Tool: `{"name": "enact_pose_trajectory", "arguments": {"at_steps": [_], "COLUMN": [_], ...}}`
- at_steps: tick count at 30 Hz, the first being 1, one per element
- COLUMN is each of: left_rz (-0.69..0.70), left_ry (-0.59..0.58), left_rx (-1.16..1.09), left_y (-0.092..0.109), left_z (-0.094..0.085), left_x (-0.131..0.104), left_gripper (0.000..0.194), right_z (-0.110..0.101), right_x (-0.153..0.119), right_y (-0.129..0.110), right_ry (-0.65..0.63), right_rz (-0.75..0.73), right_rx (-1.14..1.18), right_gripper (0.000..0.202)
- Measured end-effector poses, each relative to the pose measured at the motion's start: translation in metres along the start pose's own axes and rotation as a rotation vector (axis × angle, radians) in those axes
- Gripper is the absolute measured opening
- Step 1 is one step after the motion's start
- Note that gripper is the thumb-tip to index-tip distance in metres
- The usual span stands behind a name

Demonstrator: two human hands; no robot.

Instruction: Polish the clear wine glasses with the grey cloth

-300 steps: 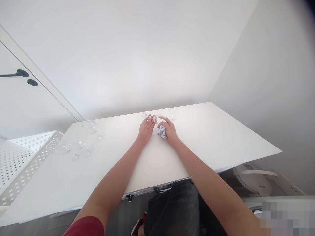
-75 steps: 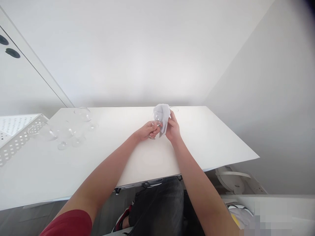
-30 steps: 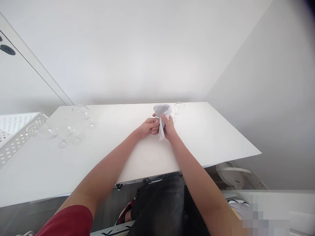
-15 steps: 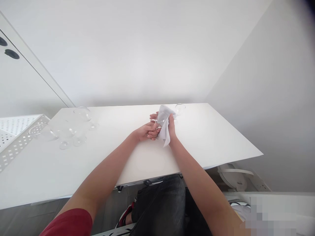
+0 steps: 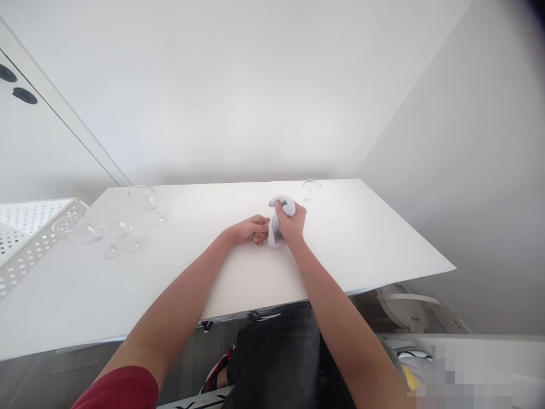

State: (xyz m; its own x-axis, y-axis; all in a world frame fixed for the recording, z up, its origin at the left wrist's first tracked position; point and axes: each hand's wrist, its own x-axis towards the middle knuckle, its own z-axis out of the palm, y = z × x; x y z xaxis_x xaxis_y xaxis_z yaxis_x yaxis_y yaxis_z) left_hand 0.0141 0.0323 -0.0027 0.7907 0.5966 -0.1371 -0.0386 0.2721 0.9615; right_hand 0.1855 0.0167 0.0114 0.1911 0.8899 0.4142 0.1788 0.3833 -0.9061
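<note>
Over the middle of the white table, my right hand (image 5: 293, 221) is closed around a white cloth (image 5: 275, 233), which is bunched up in its grip. Just to the left, my left hand (image 5: 251, 230) has its fingers curled together at the cloth's edge. It pinches a clear stemmed glass, mostly hidden by the cloth and fingers; a little of its clear shape showed between the hands earlier. Behind my right hand, another clear stemmed glass (image 5: 311, 187) stands apart on the table.
Several clear stemmed glasses (image 5: 114, 227) stand together on the left of the white table (image 5: 361, 238). A white perforated rack or panel (image 5: 29, 238) borders the left side. Walls rise behind and to the right. A white round-topped object (image 5: 402, 307) sits below the table's right edge.
My right hand has turned and closed over the cloth, which is now bunched instead of hanging spread out. My left fingers have curled in more tightly.
</note>
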Motion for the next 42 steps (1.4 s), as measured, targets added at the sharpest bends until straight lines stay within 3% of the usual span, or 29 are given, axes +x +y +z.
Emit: {"name": "enact_pose_trajectory", "arguments": {"at_steps": [3,7,10,14,18,22,25,28,31,34,36,39,42], "left_rz": [-0.04,-0.052,-0.02,0.057,0.189,0.378,0.394,0.329,0.157,0.03,0.038,0.176,0.301], "left_ry": [-0.038,-0.077,-0.117,-0.089,0.082,0.446,0.535,0.443,0.231,0.035,-0.014,0.1,0.362], "left_rx": [0.001,0.032,0.048,0.063,0.031,-0.067,-0.078,-0.052,-0.079,-0.1,-0.085,-0.081,-0.126], "left_y": [0.002,0.001,0.002,0.003,0.001,-0.001,-0.002,-0.003,-0.003,-0.001,0.0,0.0,0.002], "left_z": [-0.006,-0.012,-0.012,-0.008,-0.007,-0.009,-0.006,-0.003,-0.004,-0.009,-0.011,-0.01,-0.006], "left_x": [-0.002,-0.002,-0.002,0.0,0.006,0.013,0.017,0.018,0.013,0.007,0.005,0.008,0.014], "left_gripper": [0.048,0.046,0.048,0.052,0.059,0.058,0.05,0.046,0.048,0.049,0.051,0.055,0.053], "right_z": [-0.003,-0.005,-0.005,-0.002,0.012,0.031,0.036,0.029,0.016,0.006,0.006,0.015,0.027], "right_x": [0.005,0.009,0.009,0.007,0.0,-0.007,-0.006,0.0,0.004,0.005,0.004,0.002,0.0], "right_y": [0.001,-0.004,-0.005,0.001,0.005,0.011,0.015,0.015,0.01,0.006,0.006,0.011,0.017], "right_ry": [-0.079,-0.269,-0.378,-0.41,-0.451,-0.379,-0.325,-0.166,-0.066,-0.237,-0.389,-0.434,-0.293], "right_rz": [0.247,0.434,0.513,0.517,0.483,0.297,0.216,0.184,0.237,0.399,0.479,0.534,0.478], "right_rx": [0.29,0.627,0.705,0.752,0.713,0.494,0.389,0.394,0.533,0.716,0.752,0.707,0.524], "right_gripper": [0.03,0.042,0.058,0.078,0.081,0.063,0.059,0.062,0.062,0.074,0.085,0.092,0.077]}}
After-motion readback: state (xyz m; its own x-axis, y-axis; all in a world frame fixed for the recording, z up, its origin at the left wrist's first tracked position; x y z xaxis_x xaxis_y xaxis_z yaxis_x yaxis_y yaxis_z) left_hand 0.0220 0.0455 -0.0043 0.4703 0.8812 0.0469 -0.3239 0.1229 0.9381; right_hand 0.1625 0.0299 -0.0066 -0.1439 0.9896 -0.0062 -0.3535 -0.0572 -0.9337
